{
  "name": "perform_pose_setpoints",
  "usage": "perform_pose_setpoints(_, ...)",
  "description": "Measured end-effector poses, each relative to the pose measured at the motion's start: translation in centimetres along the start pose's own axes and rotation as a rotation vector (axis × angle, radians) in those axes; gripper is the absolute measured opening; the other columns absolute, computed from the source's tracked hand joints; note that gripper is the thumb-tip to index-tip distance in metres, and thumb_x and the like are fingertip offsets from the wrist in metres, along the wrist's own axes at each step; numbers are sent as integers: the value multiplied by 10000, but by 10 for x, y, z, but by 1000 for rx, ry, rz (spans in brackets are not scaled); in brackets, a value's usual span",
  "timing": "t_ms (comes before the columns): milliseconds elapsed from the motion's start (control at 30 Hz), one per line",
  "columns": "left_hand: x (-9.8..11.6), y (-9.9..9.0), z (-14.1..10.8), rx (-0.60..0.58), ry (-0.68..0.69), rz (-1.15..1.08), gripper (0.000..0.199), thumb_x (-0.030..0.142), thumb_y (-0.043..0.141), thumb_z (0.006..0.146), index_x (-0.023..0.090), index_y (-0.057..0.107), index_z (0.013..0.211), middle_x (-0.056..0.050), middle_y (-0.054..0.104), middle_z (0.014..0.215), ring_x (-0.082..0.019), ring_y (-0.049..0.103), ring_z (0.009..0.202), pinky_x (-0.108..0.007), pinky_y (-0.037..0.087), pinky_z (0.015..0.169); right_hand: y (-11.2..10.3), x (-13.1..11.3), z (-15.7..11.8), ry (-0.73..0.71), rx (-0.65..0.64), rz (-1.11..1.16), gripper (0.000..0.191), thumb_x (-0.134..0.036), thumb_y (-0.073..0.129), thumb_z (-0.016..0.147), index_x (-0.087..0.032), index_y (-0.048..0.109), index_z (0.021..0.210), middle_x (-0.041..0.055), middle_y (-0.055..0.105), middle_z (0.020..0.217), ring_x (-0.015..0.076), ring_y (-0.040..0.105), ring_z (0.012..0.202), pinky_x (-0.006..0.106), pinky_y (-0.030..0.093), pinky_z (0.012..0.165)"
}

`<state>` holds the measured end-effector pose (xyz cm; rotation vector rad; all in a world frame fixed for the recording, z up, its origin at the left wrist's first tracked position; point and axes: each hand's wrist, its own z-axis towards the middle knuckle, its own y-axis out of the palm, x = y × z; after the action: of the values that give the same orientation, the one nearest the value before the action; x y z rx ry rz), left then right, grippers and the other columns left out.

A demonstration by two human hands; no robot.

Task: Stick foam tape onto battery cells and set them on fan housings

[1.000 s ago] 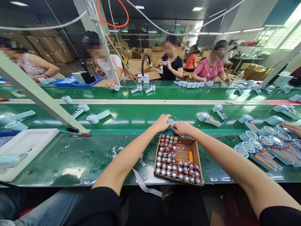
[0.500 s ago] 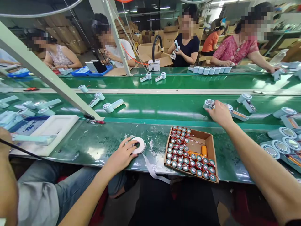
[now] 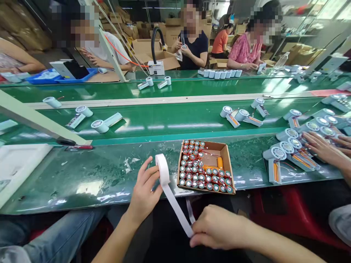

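A roll of white tape [image 3: 163, 170] is held upright in my left hand [image 3: 146, 190], its fingers and thumb closed on the roll above the bench's front edge. From the roll a strip runs down to the right, stretched between my two hands. My right hand [image 3: 210, 227] pinches the strip near its end, in front of the bench; a loose piece of strip hangs just behind that hand. Beyond the hands, a cardboard box [image 3: 232, 171] on the bench holds rows of battery cells with red wires, and one orange cell [image 3: 220, 163] lies on its side.
Pale blue fan housings [image 3: 226, 111] with handles lie on the green conveyor [image 3: 170, 118]. More are clustered at the right, where a co-worker's hands [image 3: 323, 148] reach among them. A white tray [image 3: 24, 160] and a slanted metal post [image 3: 41, 117] stand left. Co-workers sit across the line.
My right hand has left the fan housing on the conveyor and now pulls the tape strip. My left hand has lifted and tipped the roll upright. The view has shifted right.
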<state>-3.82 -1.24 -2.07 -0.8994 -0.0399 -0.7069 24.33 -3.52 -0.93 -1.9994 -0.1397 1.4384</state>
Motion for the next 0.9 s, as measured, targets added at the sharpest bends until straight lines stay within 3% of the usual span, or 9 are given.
perform_pose_setpoints(67,-3,3,-13,7,-75,-2,204,121,694,924,211,654,1102,-77,665,1159,-355,462,1448,-624,471,1165,-35,10,-12,56,98,-40,301,-504,687,971,-217,756,912,-13,705,722,128,601,604,229,365,569)
perform_pose_setpoints(167,2,10,-27,13,-122,11,229,142,695,930,210,645,1143,-86,666,1166,-360,459,1429,-631,481,1138,-95,24,-12,271,422,-324,343,-469,552,1047,-218,764,949,40,752,847,184,678,757,258,437,686)
perform_pose_setpoints(300,14,23,-32,-29,-112,-3,245,93,662,927,200,648,1147,-92,667,1179,-349,444,1419,-620,482,1136,-127,45,24,511,385,-683,267,-419,616,983,-219,789,946,105,769,926,275,709,858,304,442,699)
perform_pose_setpoints(400,20,29,-30,-47,-88,-23,272,63,649,919,193,648,1158,-91,669,1181,-334,450,1397,-619,474,1147,-123,58,46,493,389,-645,229,-403,630,968,-242,793,967,77,772,919,255,706,872,295,438,703)
perform_pose_setpoints(500,24,27,-28,-64,-60,-39,306,40,647,909,187,642,1178,-95,670,1177,-338,444,1388,-628,472,1142,-124,64,36,417,483,-521,282,-440,611,963,-237,748,823,23,721,775,195,653,737,284,412,654)
perform_pose_setpoints(667,34,15,-17,-82,33,11,296,-17,618,893,172,653,1118,-102,682,1120,-342,452,1364,-639,471,1135,-120,51,-15,112,1009,272,239,-426,624,886,-225,683,1001,51,686,983,216,634,855,309,485,718)
perform_pose_setpoints(733,39,13,-12,-100,94,50,329,-40,603,892,176,659,1134,-94,692,1110,-333,468,1354,-637,466,1147,-99,35,-24,-12,1080,739,320,-458,542,941,-259,619,1179,53,654,1056,195,624,786,293,491,616)
perform_pose_setpoints(800,43,12,-9,-131,143,86,385,-50,614,886,189,665,1184,-85,702,1138,-345,454,1378,-612,496,1134,-67,17,-24,-68,1059,1050,348,-496,525,977,-305,542,1268,10,595,945,125,487,556,225,357,438)
perform_pose_setpoints(900,46,11,-5,-201,203,124,430,-41,639,884,201,676,1238,-73,706,1202,-389,362,1458,-523,582,1070,-23,-1,-20,-52,987,1104,355,-469,627,986,-345,488,1288,-36,543,854,75,345,465,186,265,386)
